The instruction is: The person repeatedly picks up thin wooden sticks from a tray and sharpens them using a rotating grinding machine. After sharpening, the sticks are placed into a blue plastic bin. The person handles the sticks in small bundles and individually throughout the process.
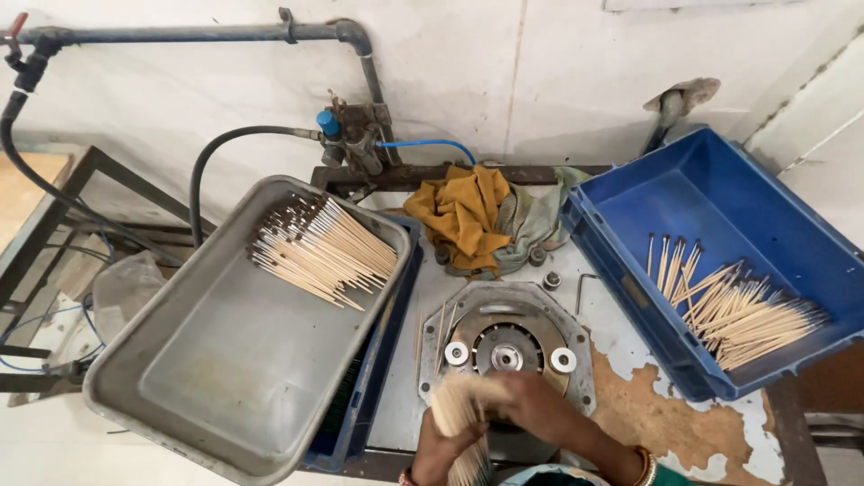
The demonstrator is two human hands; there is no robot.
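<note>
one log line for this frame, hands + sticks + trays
left hand: grips stick bundle | right hand: on bundle top, blurred | under hands: round metal fixture | grey tray: sticks | blue crate: sticks

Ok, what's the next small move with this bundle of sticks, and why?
Probably feed a stick from the bundle towards the round metal fixture: the left hand grips the bundle just below it, and the right hand is already at the sticks' tips.
</note>
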